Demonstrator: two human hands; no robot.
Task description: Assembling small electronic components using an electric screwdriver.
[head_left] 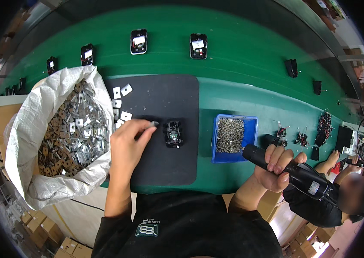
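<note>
My left hand (129, 138) is closed in a pinch over the dark mat. Between thumb and forefinger sits a small grey metal piece (153, 124), mostly covered by the fingertips. Just to its right, apart from the fingers, a small black housing with a circuit board inside (173, 134) lies on the mat. My right hand (273, 168) grips a black electric screwdriver (311, 181), whose tip end points left towards a blue bin (250, 135) of small screws. Several pale square metal plates (125, 116) lie on the mat beside the left hand.
At the left stands a white woven sack (23, 159) full of metal plates. Black housings (139, 41) sit spaced along the green bench at the back. Wired parts (302, 137) lie right of the bin. A co-worker (319, 206) is close by on the right.
</note>
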